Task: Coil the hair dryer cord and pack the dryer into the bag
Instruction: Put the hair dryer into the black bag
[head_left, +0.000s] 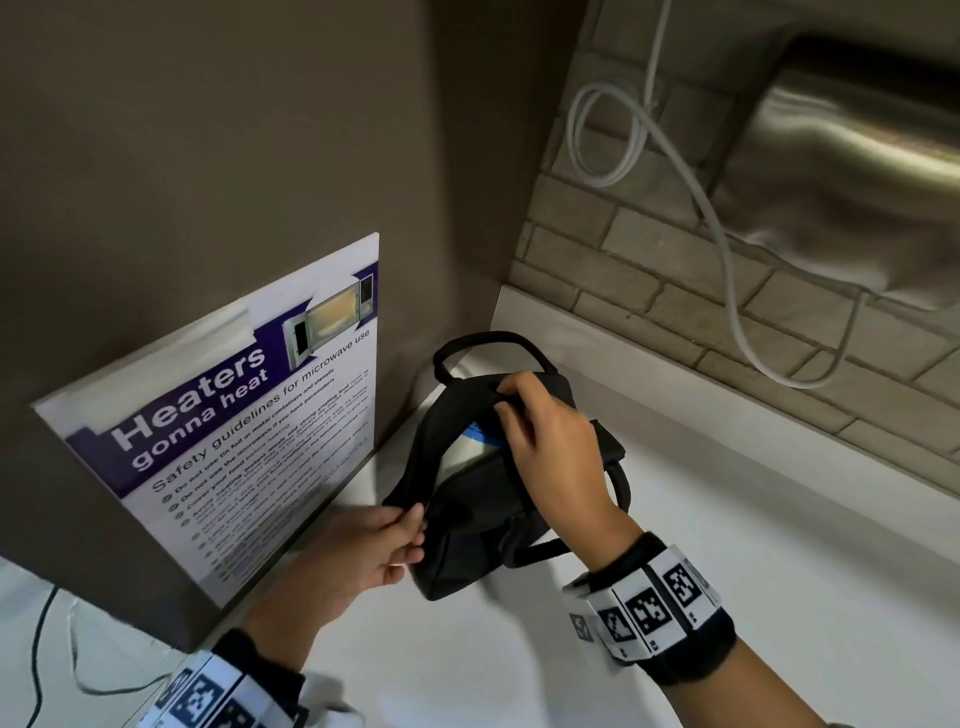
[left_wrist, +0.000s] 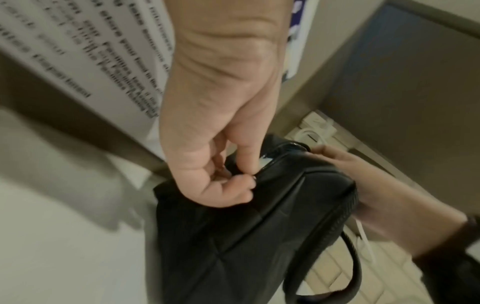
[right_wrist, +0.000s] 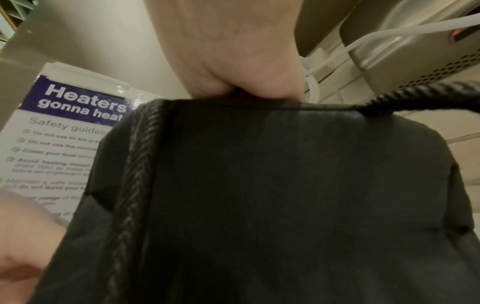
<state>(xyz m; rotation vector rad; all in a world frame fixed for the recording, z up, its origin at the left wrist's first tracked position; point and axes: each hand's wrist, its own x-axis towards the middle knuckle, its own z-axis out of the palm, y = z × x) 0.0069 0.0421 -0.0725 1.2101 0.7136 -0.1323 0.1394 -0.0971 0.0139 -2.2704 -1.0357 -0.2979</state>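
A black fabric bag (head_left: 483, 519) with two carry handles sits on the white counter in the corner. Through its partly open top shows a white and blue part of the hair dryer (head_left: 470, 444); its cord is hidden. My left hand (head_left: 408, 525) pinches the near end of the bag's zipper edge, seen close in the left wrist view as left hand (left_wrist: 241, 176) on bag (left_wrist: 259, 236). My right hand (head_left: 506, 397) grips the far top edge of the bag. In the right wrist view the bag (right_wrist: 259, 195) fills the frame below my right hand (right_wrist: 233, 90).
A microwave safety poster (head_left: 234, 421) hangs on the brown side wall to the left. A steel wall unit (head_left: 857, 171) and a looped white cable (head_left: 623, 140) hang on the brick wall behind. White counter (head_left: 727, 519) extends right. A thin dark cable (head_left: 41, 649) lies at lower left.
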